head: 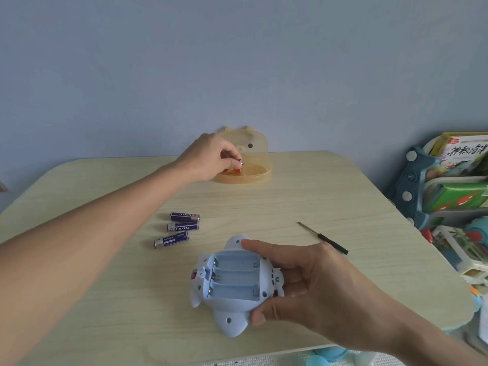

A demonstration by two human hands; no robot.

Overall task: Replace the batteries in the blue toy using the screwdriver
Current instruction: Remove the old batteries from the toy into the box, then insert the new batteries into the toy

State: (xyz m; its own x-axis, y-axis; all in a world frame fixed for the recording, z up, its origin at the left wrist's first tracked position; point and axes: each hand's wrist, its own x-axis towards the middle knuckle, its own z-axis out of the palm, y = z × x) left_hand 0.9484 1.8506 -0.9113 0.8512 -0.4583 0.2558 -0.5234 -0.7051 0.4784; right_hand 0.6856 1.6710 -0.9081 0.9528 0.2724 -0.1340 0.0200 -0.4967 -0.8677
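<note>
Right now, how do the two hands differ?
The left hand reaches far to the yellow box; the right hand is near. The left pinches a small battery; the right grips the toy, whose battery bay lies open. Both hold something.

Home interior, child's room or play corner by look. Plain pale-blue wall (pixel 237 62) behind light wood-grain surface (pixel 343 196) with rounded corners. At right, blue plastic kids' rack (pixel 412 180) stuffed with picture books (pixel 464 154), Chinese title on one cover; colourful plastic toys (pixel 475 233) heaped below. Yellow bear-faced box (pixel 257 151) at far edge of surface, blue toy (pixel 229 294) near front. White foam floor mat (pixel 264 361) beneath, blue plush (pixel 330 356) on it.
</note>
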